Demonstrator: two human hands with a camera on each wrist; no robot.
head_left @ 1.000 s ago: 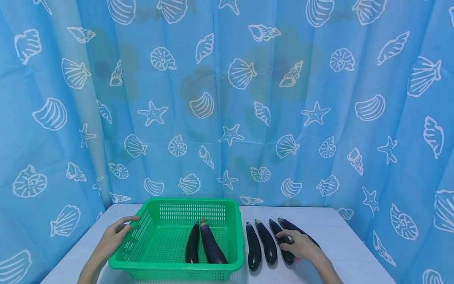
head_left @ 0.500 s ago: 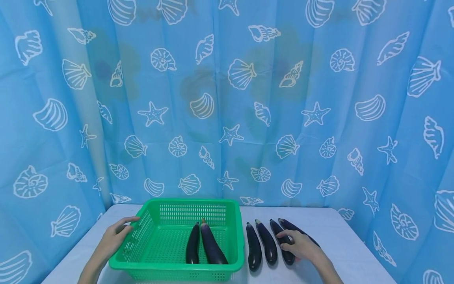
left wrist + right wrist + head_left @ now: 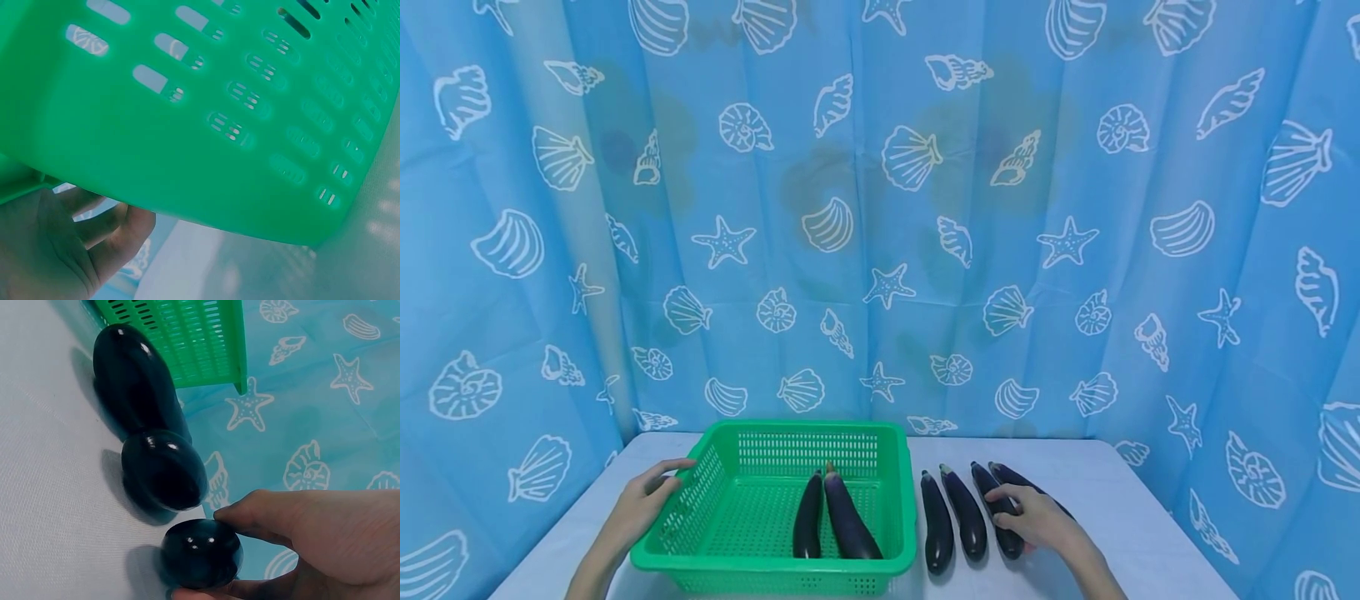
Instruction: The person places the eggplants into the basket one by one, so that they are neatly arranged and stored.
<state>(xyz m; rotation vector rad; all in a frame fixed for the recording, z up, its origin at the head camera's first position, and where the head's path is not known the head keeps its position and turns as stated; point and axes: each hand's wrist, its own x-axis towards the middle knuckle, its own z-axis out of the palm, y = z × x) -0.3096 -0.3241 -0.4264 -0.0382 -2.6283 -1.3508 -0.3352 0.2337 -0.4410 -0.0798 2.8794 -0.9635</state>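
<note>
My right hand holds a dark purple eggplant, thumb on one side and fingers on the other. The eggplant lies on the table, third in a row of several beside the basket; in the right wrist view the held eggplant's rounded end faces the camera. My left hand rests against the left rim of a green plastic basket, its fingers loosely bent. In the left wrist view those fingers touch the basket's outside edge. Inside the basket, on its right side, lie two eggplants.
Left of the held eggplant lie two more eggplants. Another eggplant is partly hidden behind my right hand. The white-covered table ends at a blue shell-patterned curtain at the back and sides.
</note>
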